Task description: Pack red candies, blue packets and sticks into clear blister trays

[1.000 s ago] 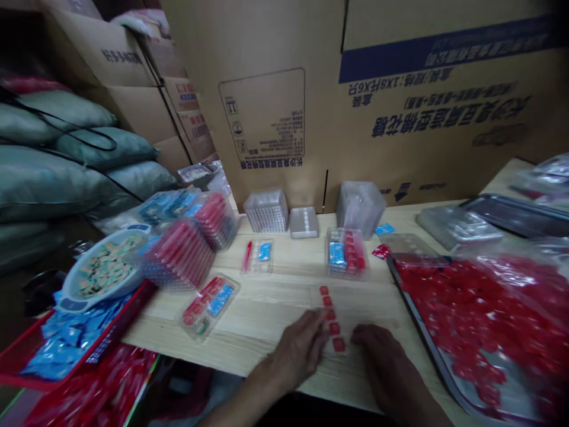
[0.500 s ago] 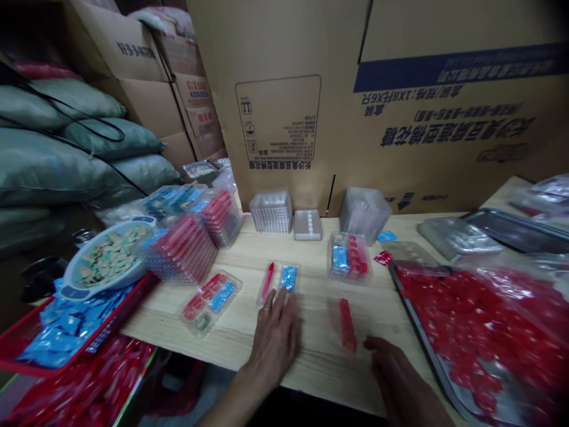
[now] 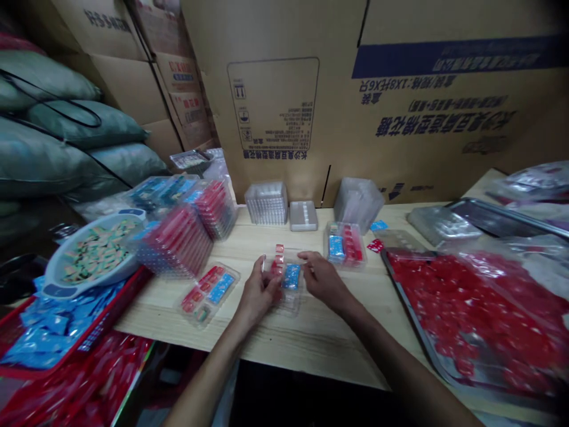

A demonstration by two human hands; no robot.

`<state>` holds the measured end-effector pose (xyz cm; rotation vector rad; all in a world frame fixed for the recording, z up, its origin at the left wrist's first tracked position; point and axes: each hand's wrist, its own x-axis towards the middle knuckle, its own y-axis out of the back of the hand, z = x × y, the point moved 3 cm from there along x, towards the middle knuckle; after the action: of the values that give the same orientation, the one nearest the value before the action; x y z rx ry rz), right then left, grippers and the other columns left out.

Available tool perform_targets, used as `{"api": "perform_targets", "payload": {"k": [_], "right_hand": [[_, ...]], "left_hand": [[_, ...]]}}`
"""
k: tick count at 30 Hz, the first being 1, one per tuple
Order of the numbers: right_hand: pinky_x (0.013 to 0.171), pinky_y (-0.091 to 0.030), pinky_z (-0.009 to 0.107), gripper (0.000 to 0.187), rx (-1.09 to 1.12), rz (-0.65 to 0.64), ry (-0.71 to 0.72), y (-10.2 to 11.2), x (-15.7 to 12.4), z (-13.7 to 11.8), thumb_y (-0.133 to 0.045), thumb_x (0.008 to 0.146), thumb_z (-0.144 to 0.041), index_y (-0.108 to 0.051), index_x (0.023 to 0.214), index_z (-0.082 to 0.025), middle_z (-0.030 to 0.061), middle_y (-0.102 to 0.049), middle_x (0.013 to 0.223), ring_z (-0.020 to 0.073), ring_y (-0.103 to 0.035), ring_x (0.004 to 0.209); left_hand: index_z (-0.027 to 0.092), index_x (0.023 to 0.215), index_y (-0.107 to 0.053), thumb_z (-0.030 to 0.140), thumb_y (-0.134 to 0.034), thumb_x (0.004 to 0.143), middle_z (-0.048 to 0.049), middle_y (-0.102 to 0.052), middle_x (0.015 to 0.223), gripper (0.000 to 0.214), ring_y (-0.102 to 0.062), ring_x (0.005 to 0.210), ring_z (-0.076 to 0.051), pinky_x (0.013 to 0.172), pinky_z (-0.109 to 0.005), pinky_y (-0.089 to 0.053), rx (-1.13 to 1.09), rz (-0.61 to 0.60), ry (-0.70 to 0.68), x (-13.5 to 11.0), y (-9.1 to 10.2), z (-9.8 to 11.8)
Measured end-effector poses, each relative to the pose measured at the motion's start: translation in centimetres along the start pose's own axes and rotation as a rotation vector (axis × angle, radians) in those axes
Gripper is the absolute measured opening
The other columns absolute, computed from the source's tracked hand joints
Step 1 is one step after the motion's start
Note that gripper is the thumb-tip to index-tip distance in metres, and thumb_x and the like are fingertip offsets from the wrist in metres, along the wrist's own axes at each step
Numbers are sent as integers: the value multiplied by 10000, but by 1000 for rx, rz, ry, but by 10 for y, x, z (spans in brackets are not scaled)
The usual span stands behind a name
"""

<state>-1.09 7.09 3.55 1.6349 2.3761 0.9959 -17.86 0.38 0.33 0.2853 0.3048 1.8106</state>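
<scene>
On the wooden table (image 3: 311, 338) lies a clear plastic tray (image 3: 290, 296) with a blue packet (image 3: 291, 276) and a column of small red pieces (image 3: 278, 259) in it. My left hand (image 3: 256, 292) is curled around the tray's left edge, thumb by the red pieces. Reaching over from the right side, my right hand (image 3: 323, 277) has its fingertips closed on the tray's far edge.
A filled tray (image 3: 208, 293) lies to the left, another (image 3: 347, 244) behind right. Stacked filled trays (image 3: 186, 237), a white bowl (image 3: 89, 256) and a red basket of blue packets (image 3: 40, 338) stand left. A metal tray of red packets (image 3: 471, 308) is right. Empty clear trays (image 3: 267, 204) and cardboard boxes (image 3: 400, 101) stand behind.
Both hands moved forward from the near edge to the clear tray. The row of red pieces that lay loose on the table now sits in that tray beside the blue packet.
</scene>
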Motion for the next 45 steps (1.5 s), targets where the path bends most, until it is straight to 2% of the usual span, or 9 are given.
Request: {"api": "perform_targets", "payload": {"k": [5,9,14,20,24,30,37,40,45], "right_hand": [[965,-464,377,228,-336,-100,-21,-39,-12,12,-469,854,-102,-611,1029,-138,140,-616,1064,243,-569,1038],[897,-481,314,272,-347,11,-116,-39,-25,4,-495,879,-129,-582,1136,-138,130,-604,1091,217,-585,973],[912,-471,342,187,-379,-77,-152,-46,-30,-2,-497,856,-93,-629,983,-127,146,-619,1012,245,-582,975],[891,-507,395,280,-175,46,-171,-51,-38,8,-509,776,-61,-604,1030,-132,147,-618,1016,268,-591,966],[931,-502,406,429,-53,265,-66,-24,-40,10,-485,767,-49,-563,1178,-147,139,-585,1080,258,-570,1018],[990,-456,464,431,-95,498,-22,65,-17,22,-455,790,-89,-526,1211,-145,158,-554,1134,280,-527,1099],[888,-506,439,363,-164,538,25,107,-33,38,-414,856,-152,-501,1209,-158,143,-572,1094,259,-573,1009],[1018,-387,555,479,-394,427,35,124,-48,21,-498,829,-180,-483,1307,-139,194,-553,1233,336,-486,1198],[941,-469,439,541,-225,-267,69,126,-54,7,-549,781,-160,-551,1320,-208,89,-701,1058,272,-627,1016]], "left_hand": [[53,1394,-463,424,-516,881,-201,-593,1185,635,-551,1142,-322,1007,-441,-416,563,78,-23,15,5,-24],[53,1418,-433,324,-363,953,-204,-557,1289,543,-509,1227,-288,1070,-435,-375,588,-13,-50,19,1,-28],[82,1400,-460,180,-390,907,-202,-583,1219,507,-566,1121,-294,986,-451,-439,693,29,-12,22,3,-25],[168,1162,-593,339,-482,873,-107,-675,1055,354,-659,963,-273,888,-435,-523,366,47,-42,7,9,-25],[169,1193,-583,368,-544,822,-80,-674,983,423,-658,759,-221,652,-354,-562,95,47,-63,9,-3,7],[189,1219,-599,253,-576,792,-97,-602,1189,432,-610,946,-198,696,-272,-541,-43,4,-329,41,-65,98],[219,1374,-406,338,-716,751,-99,-532,1260,706,-618,722,-123,553,-229,-513,-454,-164,-104,62,-97,95],[200,1327,-485,328,-723,775,-77,-615,1101,615,-619,719,-127,621,-239,-512,-367,-462,-126,49,-87,99],[225,1197,-598,259,-691,807,-60,-666,1068,402,-637,851,-175,749,-292,-522,-128,-891,-237,27,-75,120]]}}
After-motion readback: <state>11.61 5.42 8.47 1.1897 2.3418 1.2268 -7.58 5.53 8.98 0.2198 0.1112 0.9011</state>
